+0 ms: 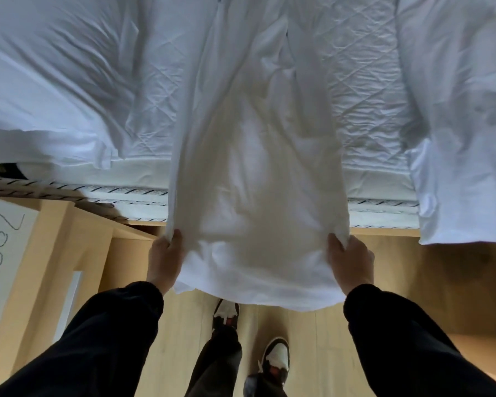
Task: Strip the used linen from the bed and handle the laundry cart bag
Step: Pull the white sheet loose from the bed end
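A white sheet (255,173) stretches from the bed toward me and hangs over the mattress edge. My left hand (165,260) grips its left edge and my right hand (350,260) grips its right edge, both near the hem in front of the bed. The quilted mattress pad (364,90) shows bare beside the sheet. More white bedding (49,81) lies rumpled on the left, and another white piece (464,124) hangs off the bed at the right. No laundry cart bag is in view.
The mattress edge (112,193) runs across the middle over a light wooden bed frame. A wooden bedside unit (78,247) with a white handwritten sheet (3,247) stands at the left. My two shoes (275,356) stand on the wooden floor below.
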